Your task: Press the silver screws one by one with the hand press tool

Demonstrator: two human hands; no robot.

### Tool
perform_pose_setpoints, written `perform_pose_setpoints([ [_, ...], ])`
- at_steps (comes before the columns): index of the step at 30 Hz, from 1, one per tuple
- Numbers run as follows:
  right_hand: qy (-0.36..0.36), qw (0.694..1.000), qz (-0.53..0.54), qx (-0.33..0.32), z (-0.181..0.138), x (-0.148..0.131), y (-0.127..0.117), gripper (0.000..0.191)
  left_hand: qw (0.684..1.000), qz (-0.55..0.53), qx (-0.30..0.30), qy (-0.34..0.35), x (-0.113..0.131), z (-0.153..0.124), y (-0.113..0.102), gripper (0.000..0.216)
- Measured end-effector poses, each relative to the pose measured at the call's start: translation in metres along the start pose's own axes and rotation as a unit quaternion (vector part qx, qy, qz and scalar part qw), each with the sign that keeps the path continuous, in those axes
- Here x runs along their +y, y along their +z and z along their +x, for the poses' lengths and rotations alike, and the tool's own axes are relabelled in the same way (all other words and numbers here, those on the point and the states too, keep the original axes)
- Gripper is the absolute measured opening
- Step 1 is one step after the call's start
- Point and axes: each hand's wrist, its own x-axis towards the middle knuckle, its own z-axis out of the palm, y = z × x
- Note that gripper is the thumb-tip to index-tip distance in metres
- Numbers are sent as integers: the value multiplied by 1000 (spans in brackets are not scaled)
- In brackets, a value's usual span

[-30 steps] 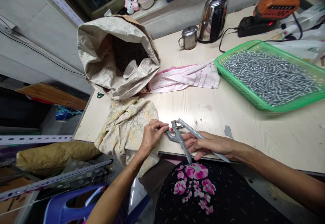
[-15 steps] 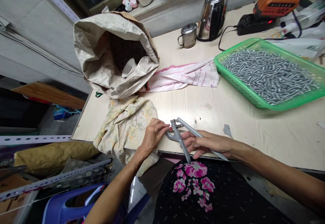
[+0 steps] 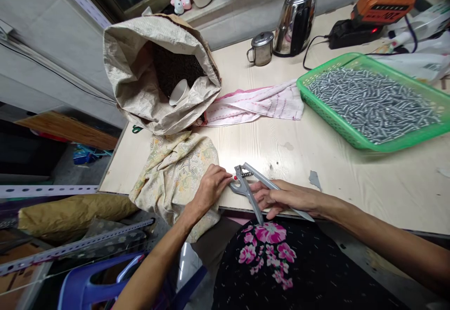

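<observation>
My right hand [image 3: 281, 196] holds grey spring-loaded hand pliers [image 3: 246, 190] by one long handle. The handles stand apart at the table's front edge, with a dark coil spring and a red tip near the head. My left hand [image 3: 213, 183] is closed in a pinch right beside that red tip; whatever lies between its fingertips is too small to make out. Under and left of that hand spreads a yellow floral cloth [image 3: 165, 165], with several small metal pins [image 3: 190, 162] scattered on it.
A large woven sack [image 3: 130, 80] of dark small pieces, with a white cup [image 3: 179, 92] inside, stands at the back left. A green basket [image 3: 333, 125] of silvery metal pieces is on the right. Behind are a towel [image 3: 260, 104], a lidded mug [image 3: 262, 50] and a kettle [image 3: 295, 19].
My left fingertips have shifted slightly left, and the red tip shows more clearly. The pliers and my right hand have barely moved.
</observation>
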Motion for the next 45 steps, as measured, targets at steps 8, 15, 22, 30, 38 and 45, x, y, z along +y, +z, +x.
perform_pose_setpoints([
  [8, -6, 1000, -16, 10, 0, -2, 4, 50, 982, 143, -102, 74, 10, 19, -28, 25],
  [15, -7, 1000, -15, -2, 2, 0, 2, 49, 972, 138, -182, 55, 8, 25, -26, 26],
  [22, 9, 1000, -6, 4, 4, -1, 2, 47, 970, 105, -219, 7, 9, 30, -21, 17],
  [30, 4, 999, 37, 18, 6, 5, 3, 53, 977, -2, -207, -49, -3, 29, -11, 18],
  [38, -16, 991, 132, 10, 8, 8, 3, 73, 982, 0, -174, -73, 0, 19, -9, 24],
  [45, -32, 994, 98, 36, 10, 6, 4, 51, 972, 73, -207, -81, 18, 23, -18, 24],
])
